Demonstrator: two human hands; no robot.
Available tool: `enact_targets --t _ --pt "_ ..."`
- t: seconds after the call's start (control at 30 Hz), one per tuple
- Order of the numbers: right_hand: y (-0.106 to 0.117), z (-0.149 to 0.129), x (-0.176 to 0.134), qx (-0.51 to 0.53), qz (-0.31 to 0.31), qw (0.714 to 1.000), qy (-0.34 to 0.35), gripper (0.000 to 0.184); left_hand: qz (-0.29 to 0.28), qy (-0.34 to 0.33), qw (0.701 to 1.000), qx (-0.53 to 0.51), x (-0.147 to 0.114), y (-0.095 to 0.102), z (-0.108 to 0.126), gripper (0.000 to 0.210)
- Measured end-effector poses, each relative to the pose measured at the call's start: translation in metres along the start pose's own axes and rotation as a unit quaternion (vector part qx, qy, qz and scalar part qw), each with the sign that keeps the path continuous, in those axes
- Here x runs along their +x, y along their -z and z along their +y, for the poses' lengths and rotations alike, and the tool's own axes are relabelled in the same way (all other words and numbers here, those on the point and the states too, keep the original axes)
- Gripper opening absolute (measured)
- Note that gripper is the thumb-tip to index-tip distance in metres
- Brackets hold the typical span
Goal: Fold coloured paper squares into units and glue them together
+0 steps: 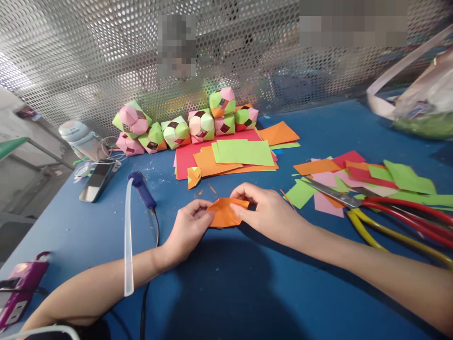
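Note:
An orange piece of folded paper is held between my two hands, low over the blue table. My left hand pinches its left end between thumb and fingers. At the other end, my right hand grips the paper, thumb on the near face and fingers behind. Just beyond lies a small folded orange paper piece, with thin orange scraps around it. Behind that is a stack of paper sheets, with green sheets on top of orange and red ones.
Several folded paper balls line the perforated metal screen. A blue glue gun with a clear glue stick stands left, its cord under my left arm. Scissors lie over coloured offcuts at right. A phone and purple power strip are left.

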State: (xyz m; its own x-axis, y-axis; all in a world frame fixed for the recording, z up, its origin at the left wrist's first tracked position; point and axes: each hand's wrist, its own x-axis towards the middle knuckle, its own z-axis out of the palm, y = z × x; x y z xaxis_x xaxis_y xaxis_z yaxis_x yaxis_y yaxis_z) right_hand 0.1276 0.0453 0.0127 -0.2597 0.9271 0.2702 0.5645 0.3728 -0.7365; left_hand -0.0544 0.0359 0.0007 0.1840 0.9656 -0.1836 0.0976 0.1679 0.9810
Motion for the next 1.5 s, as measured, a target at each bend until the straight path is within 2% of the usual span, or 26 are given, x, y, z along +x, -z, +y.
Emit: enact_targets --t 0.1,0.23,0.37,0.43,0.5,0.57,0.83,0.93,1.03,1.17,1.3,1.5 --pt "-0.005 0.001 -0.001 -0.023 0.035 0.997 0.068 0.009 -0.06 0.029 0.997 -0.047 -0.001 -0.004 -0.001 0.019" --pt "-0.015 0.005 -0.008 -0.043 0.067 0.983 0.167 0.013 -0.048 0.015 0.998 -0.036 -0.003 -0.005 0.001 0.022" --pt "-0.021 0.004 -0.014 -0.036 0.106 0.978 0.178 0.016 -0.049 0.029 0.998 0.0 -0.004 -0.005 0.004 0.018" --pt "-0.022 0.003 -0.014 -0.01 0.111 0.976 0.186 0.01 -0.054 0.041 0.998 0.008 -0.005 -0.004 0.005 0.017" --pt "-0.021 0.002 -0.012 0.015 0.112 0.971 0.21 0.008 -0.057 0.044 0.997 0.016 -0.005 -0.005 0.005 0.017" --pt "-0.021 0.002 -0.01 0.026 0.113 0.966 0.231 0.014 -0.065 0.04 0.997 0.024 -0.006 -0.005 0.005 0.018" --pt "-0.022 0.009 -0.011 0.002 0.102 0.951 0.293 0.019 -0.067 0.025 0.997 0.012 -0.006 -0.004 0.005 0.02" --pt "-0.02 0.009 -0.012 0.012 0.08 0.952 0.295 0.017 -0.087 0.018 0.996 0.01 -0.006 -0.003 0.007 0.022" --pt "-0.02 0.007 -0.013 0.036 0.064 0.959 0.274 0.007 -0.079 0.002 0.996 0.047 -0.005 -0.002 0.007 0.023" --pt "-0.022 0.005 -0.013 0.08 0.066 0.978 0.182 0.005 -0.057 -0.012 0.995 0.083 -0.003 -0.001 0.003 0.025" --pt "-0.024 0.005 -0.013 0.085 0.03 0.991 0.103 0.007 -0.056 -0.023 0.993 0.1 -0.003 0.0 0.001 0.021" --pt "-0.023 0.004 -0.011 0.092 0.012 0.992 0.089 0.003 -0.06 -0.021 0.992 0.105 -0.004 0.0 0.006 0.017"
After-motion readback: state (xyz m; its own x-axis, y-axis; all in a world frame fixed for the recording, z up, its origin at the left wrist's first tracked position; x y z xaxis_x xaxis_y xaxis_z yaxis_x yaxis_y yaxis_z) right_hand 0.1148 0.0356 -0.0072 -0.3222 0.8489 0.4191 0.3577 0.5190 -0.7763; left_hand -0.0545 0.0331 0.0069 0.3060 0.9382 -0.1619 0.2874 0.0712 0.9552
